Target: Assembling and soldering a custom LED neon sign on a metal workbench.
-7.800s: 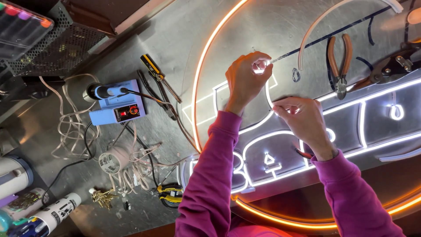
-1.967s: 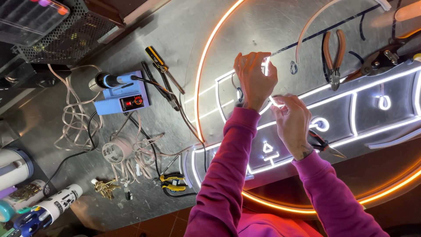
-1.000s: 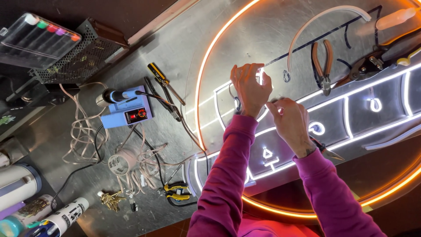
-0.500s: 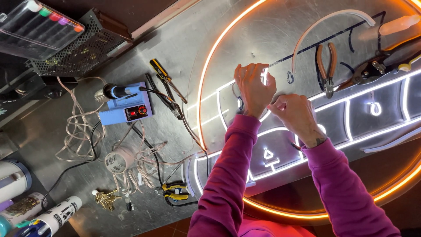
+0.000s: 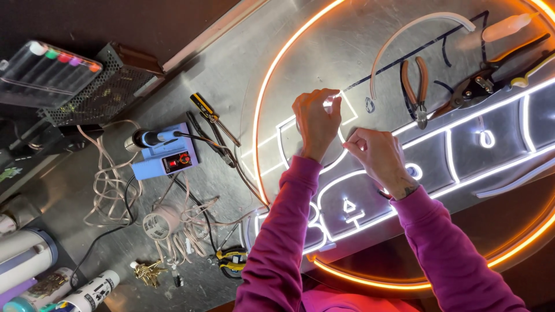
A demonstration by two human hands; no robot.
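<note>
White glowing strip (image 5: 341,98) runs between my hands: left hand (image 5: 315,121) pinches its upper end, right hand (image 5: 378,159) pinches just below-right.

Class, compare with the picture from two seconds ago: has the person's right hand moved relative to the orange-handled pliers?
Yes. The right hand has moved up and closer to the left hand, away from the orange-handled pliers, judged against the glowing white strip.

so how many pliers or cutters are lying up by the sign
2 that I can make out: orange-handled pliers right of the hands, and a dark-handled pair further right by the cream tube. Others may lie out of view.
</note>
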